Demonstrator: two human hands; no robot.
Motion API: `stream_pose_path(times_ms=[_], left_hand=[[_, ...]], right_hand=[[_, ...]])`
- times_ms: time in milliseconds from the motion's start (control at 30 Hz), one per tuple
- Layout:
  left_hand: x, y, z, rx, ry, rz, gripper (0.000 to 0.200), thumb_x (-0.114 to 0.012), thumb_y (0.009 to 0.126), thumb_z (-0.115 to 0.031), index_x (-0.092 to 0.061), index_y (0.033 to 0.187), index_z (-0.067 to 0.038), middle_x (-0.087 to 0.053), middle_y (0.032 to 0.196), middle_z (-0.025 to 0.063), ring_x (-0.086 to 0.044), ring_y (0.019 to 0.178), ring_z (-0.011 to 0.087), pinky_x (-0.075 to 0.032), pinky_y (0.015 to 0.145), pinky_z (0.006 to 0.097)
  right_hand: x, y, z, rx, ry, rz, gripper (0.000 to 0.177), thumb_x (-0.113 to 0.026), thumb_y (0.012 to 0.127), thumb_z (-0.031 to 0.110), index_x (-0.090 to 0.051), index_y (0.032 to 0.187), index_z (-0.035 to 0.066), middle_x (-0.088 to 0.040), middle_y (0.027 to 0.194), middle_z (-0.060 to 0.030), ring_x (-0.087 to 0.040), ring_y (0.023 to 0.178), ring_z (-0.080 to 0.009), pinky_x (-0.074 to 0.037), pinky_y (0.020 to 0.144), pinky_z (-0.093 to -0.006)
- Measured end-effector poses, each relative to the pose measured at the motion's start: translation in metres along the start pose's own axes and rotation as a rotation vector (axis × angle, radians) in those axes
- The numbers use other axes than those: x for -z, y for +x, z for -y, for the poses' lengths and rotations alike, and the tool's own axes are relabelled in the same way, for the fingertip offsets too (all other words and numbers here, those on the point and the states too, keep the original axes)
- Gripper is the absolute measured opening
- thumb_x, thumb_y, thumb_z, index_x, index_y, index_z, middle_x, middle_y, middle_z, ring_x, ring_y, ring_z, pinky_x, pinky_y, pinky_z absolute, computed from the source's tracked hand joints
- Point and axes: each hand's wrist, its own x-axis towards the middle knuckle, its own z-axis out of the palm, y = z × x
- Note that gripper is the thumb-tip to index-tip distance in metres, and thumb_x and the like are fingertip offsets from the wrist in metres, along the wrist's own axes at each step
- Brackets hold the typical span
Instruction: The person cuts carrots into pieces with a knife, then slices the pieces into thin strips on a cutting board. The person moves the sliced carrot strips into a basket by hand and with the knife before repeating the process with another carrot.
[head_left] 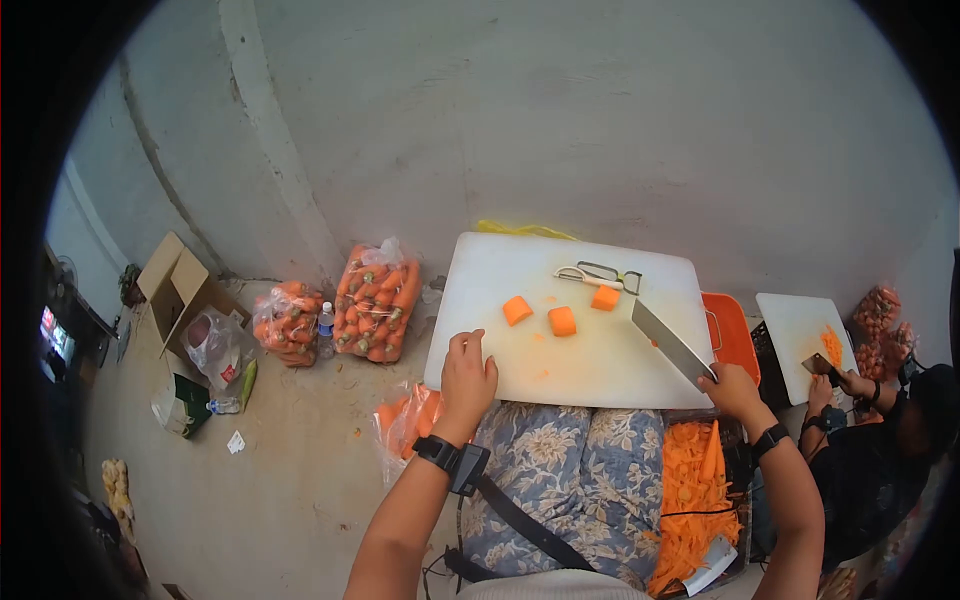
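Observation:
My left hand lies at the front left of a white cutting board, its fingers stretched out and nothing held in them. At the board's right front, my right hand is wrapped around the handle of a broad-bladed kitchen knife. The blade slants up and left over the board. Three thick carrot chunks lie between the hands: one at left, one in the middle and one at right. Behind them rests a vegetable peeler, partly overlapped by what may be a second one.
Bags of carrots and a water bottle stand on the floor at left, near a cardboard box. Cut carrot fills a crate at front right. An orange bin adjoins the board. A co-worker cuts carrot at another board.

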Motion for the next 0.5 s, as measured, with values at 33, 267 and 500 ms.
stream_pose_path(times_ms=[33, 267, 500], left_hand=[[-0.002, 0.003, -0.001, -0.003, -0.041, 0.087, 0.047, -0.064, 0.08, -0.007, -0.052, 0.125, -0.003, -0.052, 0.12, 0.016, -0.056, 0.105, 0.0357, -0.048, 0.089, 0.0431], [-0.047, 0.049, -0.012, -0.079, -0.086, 0.111, 0.047, -0.065, 0.081, -0.009, -0.052, 0.126, -0.003, -0.052, 0.127, 0.0178, -0.054, 0.114, 0.0354, -0.047, 0.095, 0.0431], [-0.08, 0.061, 0.007, -0.066, -0.014, 0.275, 0.048, -0.063, 0.081, -0.008, -0.054, 0.128, -0.005, -0.05, 0.137, 0.0191, -0.05, 0.123, 0.0335, -0.044, 0.102, 0.0412]], right_hand=[[-0.009, 0.002, -0.003, 0.005, -0.013, -0.003, 0.034, -0.068, 0.083, 0.028, -0.068, 0.089, -0.005, -0.067, 0.076, -0.0243, -0.067, 0.076, -0.0396, -0.052, 0.069, -0.0447], [-0.02, -0.001, -0.007, -0.034, -0.003, -0.017, 0.036, -0.067, 0.081, 0.026, -0.067, 0.093, -0.007, -0.066, 0.085, -0.029, -0.066, 0.084, -0.0431, -0.052, 0.077, -0.0472], [-0.025, 0.003, 0.003, -0.032, -0.099, -0.009, 0.03, -0.068, 0.082, 0.026, -0.068, 0.093, -0.001, -0.067, 0.083, -0.0265, -0.065, 0.082, -0.0437, -0.052, 0.076, -0.0488]])
